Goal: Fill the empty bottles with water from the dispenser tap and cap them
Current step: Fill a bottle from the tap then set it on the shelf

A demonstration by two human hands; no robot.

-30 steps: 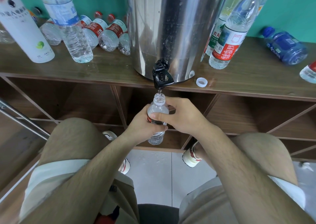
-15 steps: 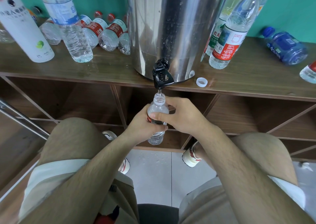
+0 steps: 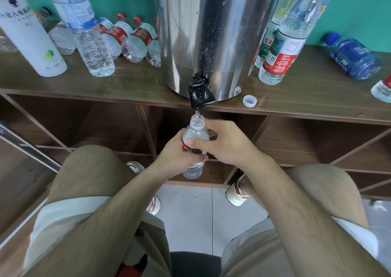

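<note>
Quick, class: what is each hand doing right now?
Left hand: holding the small bottle under the tap.
Right hand: holding the same bottle.

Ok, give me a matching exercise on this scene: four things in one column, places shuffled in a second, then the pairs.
1. small clear plastic bottle
2. white bottle cap
3. dark blue plastic bottle
4. black plastic tap

A. on its side, right end of the wooden shelf
B. gripped by left hand and right hand
C. low on the steel dispenser
D. flat on the shelf, right of the tap

Pairs: 1-B, 2-D, 3-A, 4-C
</note>
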